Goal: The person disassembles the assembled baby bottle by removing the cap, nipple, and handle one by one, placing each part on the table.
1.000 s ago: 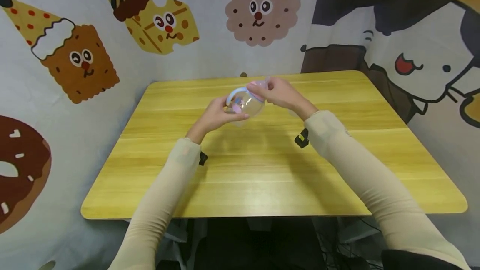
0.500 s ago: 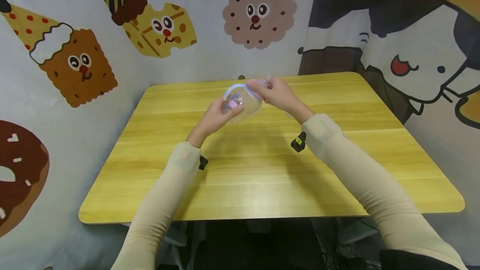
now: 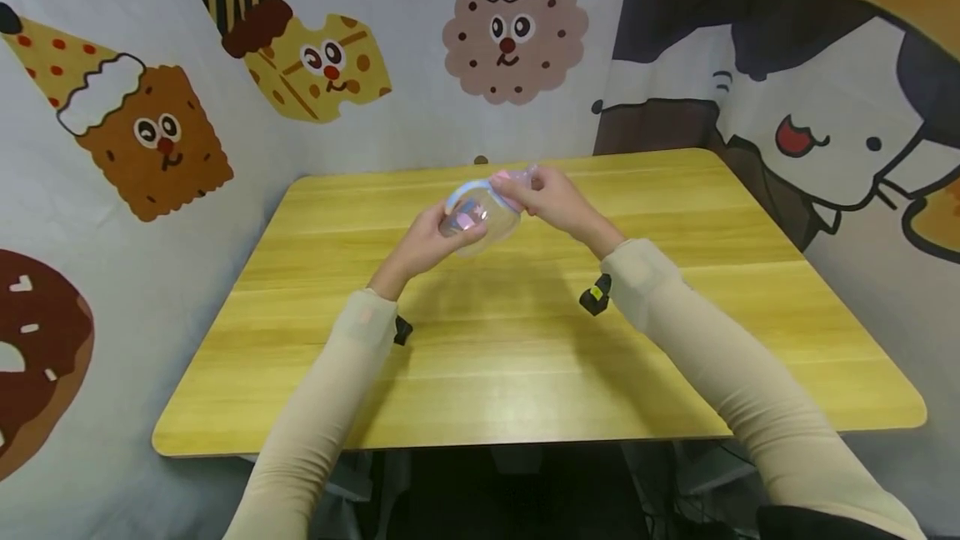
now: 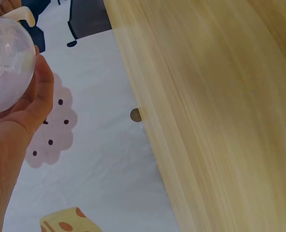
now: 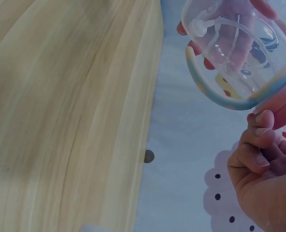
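Holding clear, rounded plastic bottle [image 3: 500, 227] with blue-and-cream curved handle [image 5: 223, 101] above yellow wood-grain tabletop [image 3: 480, 382], toward far edge. Cupping bottle's body in left hand [image 3: 427, 242]; gripping pink plastic collar [image 5: 283, 103] in right hand [image 3: 553, 200]. Seemingly calling for steady body, light even grip on collar. Minding tabletop's far edge, printed white cloth [image 3: 420, 127] beyond; finding more room over tabletop's near half.

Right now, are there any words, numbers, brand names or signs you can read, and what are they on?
None that can be read.
Bottle: it has a printed picture; any tiny lettering is too small to read.
Wall cloth: cartoon drawings, no readable words.
Yellow patch on the small black device by the right sleeve: too small to tell whether it has writing.
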Demonstrator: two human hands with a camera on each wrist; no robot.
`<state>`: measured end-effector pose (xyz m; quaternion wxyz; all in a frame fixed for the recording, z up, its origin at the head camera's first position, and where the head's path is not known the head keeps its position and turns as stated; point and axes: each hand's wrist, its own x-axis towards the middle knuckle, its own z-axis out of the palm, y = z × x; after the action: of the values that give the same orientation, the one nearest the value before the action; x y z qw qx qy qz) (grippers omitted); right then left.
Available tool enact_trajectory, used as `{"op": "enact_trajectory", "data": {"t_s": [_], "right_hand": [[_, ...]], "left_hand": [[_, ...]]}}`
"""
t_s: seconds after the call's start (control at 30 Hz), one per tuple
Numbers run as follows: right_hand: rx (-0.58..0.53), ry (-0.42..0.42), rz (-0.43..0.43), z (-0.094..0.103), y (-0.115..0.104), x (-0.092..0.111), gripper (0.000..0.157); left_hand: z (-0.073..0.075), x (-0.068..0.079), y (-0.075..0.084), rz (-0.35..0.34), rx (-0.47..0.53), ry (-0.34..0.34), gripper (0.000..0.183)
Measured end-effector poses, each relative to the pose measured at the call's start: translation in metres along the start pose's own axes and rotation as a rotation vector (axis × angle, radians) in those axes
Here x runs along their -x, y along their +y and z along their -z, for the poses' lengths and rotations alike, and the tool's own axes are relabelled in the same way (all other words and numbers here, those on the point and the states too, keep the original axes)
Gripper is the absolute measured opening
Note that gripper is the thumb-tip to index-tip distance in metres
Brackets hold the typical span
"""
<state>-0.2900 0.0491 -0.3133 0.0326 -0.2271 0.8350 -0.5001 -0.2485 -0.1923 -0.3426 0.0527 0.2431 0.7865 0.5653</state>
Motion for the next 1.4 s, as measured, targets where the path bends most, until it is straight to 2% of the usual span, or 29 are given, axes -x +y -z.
{"op": "enact_trajectory", "data": {"t_s": [0.27,0.57,0.87,1.03,1.17,1.4], "right_hand": [[0.029,-0.002,-0.023,0.001,0.002,0.002,0.061],[0.034,-0.010,-0.002,0.002,0.004,0.003,0.058],[-0.015,-0.090,0.055,0.004,0.005,0.003,0.041],[-0.033,-0.111,0.074,0.007,-0.011,0.009,0.035],[-0.027,-0.107,0.063,0.011,-0.027,0.021,0.032],[-0.023,-0.110,0.034,0.013,-0.031,0.029,0.037]], "left_hand": [[0.001,-0.001,-0.003,-0.039,0.030,-0.024,0.057],[0.002,-0.003,-0.007,-0.037,0.074,-0.061,0.055],[0.005,-0.002,-0.013,-0.047,0.154,-0.119,0.052],[0.005,-0.001,-0.010,-0.057,0.185,-0.121,0.052],[0.002,-0.001,-0.007,-0.030,0.148,-0.114,0.051],[0.000,0.003,-0.003,0.038,0.053,-0.067,0.057]]}}
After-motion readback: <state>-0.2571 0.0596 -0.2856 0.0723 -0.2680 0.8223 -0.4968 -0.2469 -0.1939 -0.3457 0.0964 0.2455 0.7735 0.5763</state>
